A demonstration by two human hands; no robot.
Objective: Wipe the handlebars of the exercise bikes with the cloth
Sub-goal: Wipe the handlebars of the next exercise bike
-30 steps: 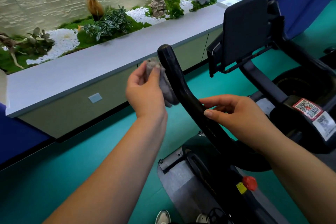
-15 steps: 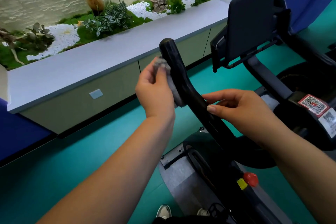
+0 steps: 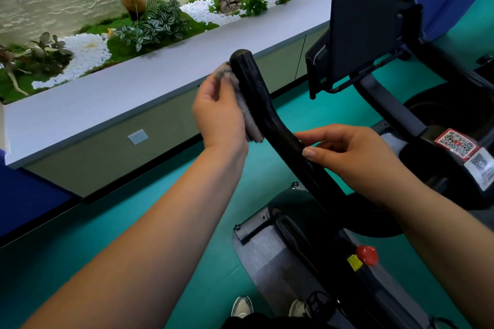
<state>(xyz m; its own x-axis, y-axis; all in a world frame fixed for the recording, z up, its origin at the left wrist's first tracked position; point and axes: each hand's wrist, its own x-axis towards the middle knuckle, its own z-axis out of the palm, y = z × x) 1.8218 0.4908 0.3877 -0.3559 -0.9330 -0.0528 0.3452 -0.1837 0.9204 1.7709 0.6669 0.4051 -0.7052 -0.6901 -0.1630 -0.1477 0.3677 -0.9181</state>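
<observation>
A black curved handlebar [image 3: 256, 93] of the exercise bike rises up the middle of the view. My left hand [image 3: 217, 113] holds a grey fluffy cloth [image 3: 247, 115] and presses it against the left side of the bar's upper part, just under its rounded tip. My right hand [image 3: 350, 153] sits lower on the bar, thumb and fingertips touching it from the right, fingers loosely bent round it.
The bike's dark console screen [image 3: 363, 27] stands at the upper right. A red knob [image 3: 367, 255] and QR stickers [image 3: 455, 143] sit on the frame. A long grey ledge [image 3: 149, 80] with plants and white pebbles runs behind. The floor [image 3: 133, 227] is teal.
My left hand has slid the cloth up along the bar toward its tip. The right hand stays on the lower part. The view has shifted slightly.
</observation>
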